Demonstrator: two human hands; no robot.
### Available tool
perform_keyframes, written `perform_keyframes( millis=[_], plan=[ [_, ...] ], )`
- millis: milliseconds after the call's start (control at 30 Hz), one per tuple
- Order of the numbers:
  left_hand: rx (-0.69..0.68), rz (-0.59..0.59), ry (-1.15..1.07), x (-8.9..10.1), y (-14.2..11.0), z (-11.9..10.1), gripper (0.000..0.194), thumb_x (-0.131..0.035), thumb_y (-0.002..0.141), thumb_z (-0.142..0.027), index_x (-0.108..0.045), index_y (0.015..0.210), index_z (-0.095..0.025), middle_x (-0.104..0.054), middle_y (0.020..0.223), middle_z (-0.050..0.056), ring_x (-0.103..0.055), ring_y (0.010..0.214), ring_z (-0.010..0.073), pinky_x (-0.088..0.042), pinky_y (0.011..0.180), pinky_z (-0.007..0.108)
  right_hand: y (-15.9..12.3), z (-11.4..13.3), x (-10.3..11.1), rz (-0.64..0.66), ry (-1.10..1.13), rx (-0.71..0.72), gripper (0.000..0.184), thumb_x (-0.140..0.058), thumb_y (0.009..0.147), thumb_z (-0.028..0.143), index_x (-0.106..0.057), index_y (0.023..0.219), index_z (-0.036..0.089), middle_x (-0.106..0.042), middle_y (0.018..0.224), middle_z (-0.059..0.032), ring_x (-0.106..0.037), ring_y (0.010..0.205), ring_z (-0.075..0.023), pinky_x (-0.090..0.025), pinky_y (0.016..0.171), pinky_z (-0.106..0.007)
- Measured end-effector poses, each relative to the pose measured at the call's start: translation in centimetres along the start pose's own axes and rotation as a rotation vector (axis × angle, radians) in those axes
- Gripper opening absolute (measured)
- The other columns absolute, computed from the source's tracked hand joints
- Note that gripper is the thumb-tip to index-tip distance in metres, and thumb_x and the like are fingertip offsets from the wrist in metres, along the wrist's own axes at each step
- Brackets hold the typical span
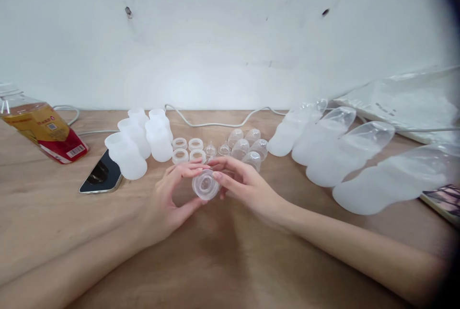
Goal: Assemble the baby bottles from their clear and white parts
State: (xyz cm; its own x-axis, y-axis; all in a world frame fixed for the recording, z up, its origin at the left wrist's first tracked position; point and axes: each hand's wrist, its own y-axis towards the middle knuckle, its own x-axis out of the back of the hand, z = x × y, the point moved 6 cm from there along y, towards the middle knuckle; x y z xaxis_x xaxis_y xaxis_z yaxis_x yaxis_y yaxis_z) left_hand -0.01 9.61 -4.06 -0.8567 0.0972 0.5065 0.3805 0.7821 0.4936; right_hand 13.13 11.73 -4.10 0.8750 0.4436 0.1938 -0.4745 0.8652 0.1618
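Note:
Between my two hands is a round translucent bottle collar with a clear nipple [206,184] seated in it, seen end on. My left hand [176,191] curls around its left side, thumb below and fingers above. On the right side, the thumb and fingers of my right hand [240,179] close on its rim. Just beyond my fingers lie several white collar rings [179,143], clear nipples [224,148] and clear dome caps [239,148]. Several frosted baby bottles [132,165] without tops stand to the left. At right, several capped baby bottles [323,170] stand in a slanting row.
A dark phone [100,176] lies beside the topless bottles. Farther left stands a drink bottle [46,129] with a red and yellow label. A white cable [215,125] runs along the wall. A clear plastic bag [406,100] and a patterned flat item [443,201] lie at right.

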Motion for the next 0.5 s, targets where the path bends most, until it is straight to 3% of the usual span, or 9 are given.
perform_keyframes(
  millis=[100, 200, 267, 367, 500],
  plan=[
    [-0.025, 0.004, 0.133, -0.2, -0.1, -0.9, 0.034, -0.062, 0.074, -0.020, -0.045, 0.104, -0.024, -0.054, 0.116, 0.005, -0.038, 0.120, 0.0223, -0.028, 0.101, 0.043, 0.2, -0.6, -0.6, 0.066, 0.098, -0.083, 0.019, -0.045, 0.084, 0.031, -0.053, 0.092, 0.015, -0.055, 0.076, -0.0017, -0.052, 0.057, -0.0076, -0.045, 0.044, -0.018],
    [0.116, 0.023, 0.109, -0.6, 0.0, -0.6, 0.034, -0.060, 0.076, -0.026, -0.044, 0.106, -0.023, -0.049, 0.119, 0.006, -0.044, 0.112, 0.0224, -0.035, 0.094, 0.039, -0.1, -0.5, 0.0, -0.036, -0.153, -0.024, 0.016, -0.046, 0.083, 0.029, -0.054, 0.087, 0.016, -0.055, 0.072, -0.0006, -0.051, 0.055, -0.0079, -0.043, 0.041, -0.018],
    [0.240, 0.049, 0.038, -1.0, -0.1, 0.1, 0.023, -0.051, 0.081, -0.031, -0.046, 0.101, -0.021, -0.055, 0.104, 0.005, -0.054, 0.093, 0.0183, -0.044, 0.079, 0.032, -0.5, 0.1, 0.2, -0.112, -0.365, 0.102, 0.012, -0.048, 0.081, 0.024, -0.055, 0.087, 0.017, -0.056, 0.076, -0.0012, -0.052, 0.060, -0.0088, -0.044, 0.046, -0.018],
    [0.330, 0.115, -0.021, -1.5, -0.1, 0.8, 0.018, -0.040, 0.086, -0.034, -0.051, 0.087, -0.019, -0.058, 0.076, 0.000, -0.055, 0.067, 0.0131, -0.043, 0.059, 0.024, -0.9, 0.9, -0.3, -0.140, -0.507, 0.252, 0.012, -0.048, 0.081, 0.020, -0.055, 0.090, 0.017, -0.054, 0.081, -0.0023, -0.051, 0.063, -0.0083, -0.045, 0.050, -0.019],
    [0.310, 0.083, 0.091, -1.3, 0.1, 1.0, 0.016, -0.044, 0.084, -0.029, -0.053, 0.078, -0.018, -0.057, 0.066, -0.002, -0.051, 0.058, 0.0108, -0.038, 0.051, 0.020, -0.8, 0.8, -1.1, -0.081, -0.493, 0.204, 0.014, -0.046, 0.080, 0.015, -0.055, 0.091, 0.017, -0.050, 0.083, -0.0027, -0.051, 0.062, -0.0079, -0.046, 0.052, -0.020]
  ],
)
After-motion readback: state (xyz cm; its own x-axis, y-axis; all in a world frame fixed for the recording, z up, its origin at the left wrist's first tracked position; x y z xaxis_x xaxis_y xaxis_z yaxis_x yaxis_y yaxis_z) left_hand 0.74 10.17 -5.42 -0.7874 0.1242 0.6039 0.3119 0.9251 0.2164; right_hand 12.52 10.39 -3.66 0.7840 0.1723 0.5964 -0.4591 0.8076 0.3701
